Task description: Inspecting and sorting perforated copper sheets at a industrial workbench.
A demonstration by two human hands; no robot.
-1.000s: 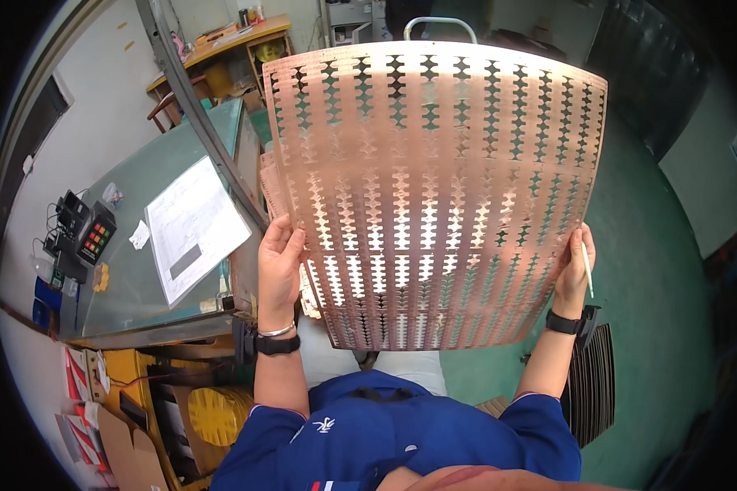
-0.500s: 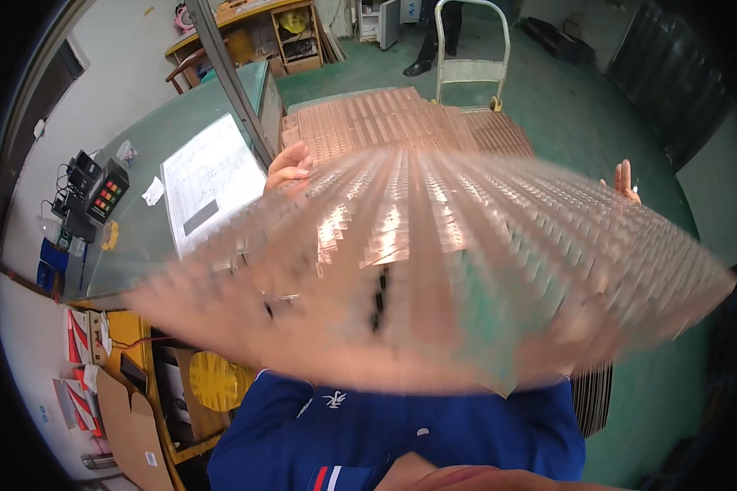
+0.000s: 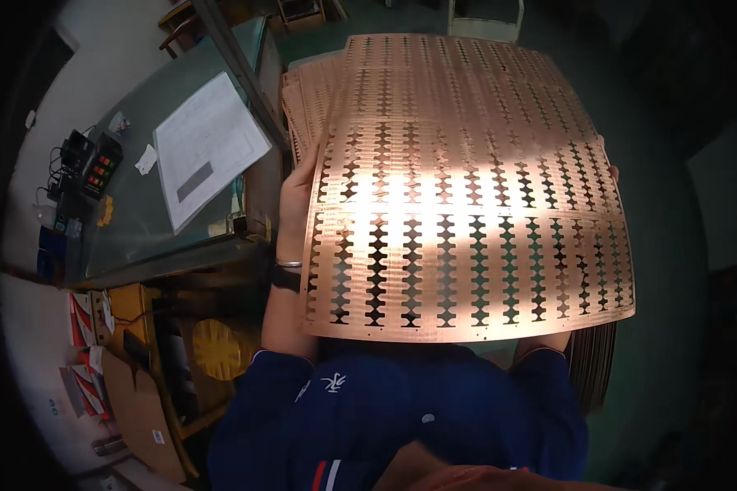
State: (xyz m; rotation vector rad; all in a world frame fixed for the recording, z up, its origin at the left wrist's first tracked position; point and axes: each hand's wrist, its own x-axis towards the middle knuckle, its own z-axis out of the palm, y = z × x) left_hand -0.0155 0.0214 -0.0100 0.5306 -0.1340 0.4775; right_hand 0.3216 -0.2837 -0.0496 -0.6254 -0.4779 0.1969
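A large copper-coloured sheet [image 3: 458,209], punched with rows of notched slots, spans the middle of the view and catches a bright glare. My left hand [image 3: 298,195] grips its left edge, with the fingers partly behind the sheet. At the opposite edge, only fingertips of my right hand [image 3: 615,173] show; the sheet covers the rest. Beyond the held sheet, at its far left, lies a stack of similar copper sheets [image 3: 305,102], mostly covered.
On the left, a green-topped table [image 3: 131,237] carries a paper drawing [image 3: 209,139] and a dark device with coloured buttons [image 3: 101,168]. A metal post [image 3: 237,74] rises beside it. A white trolley handle [image 3: 485,29] stands at the back. Below left is a yellow shelf unit [image 3: 135,319].
The sheet was a wide blur close to the camera; now it is sharp, farther away and sloping outward. My hands now meet its side edges, and the surroundings look darker.
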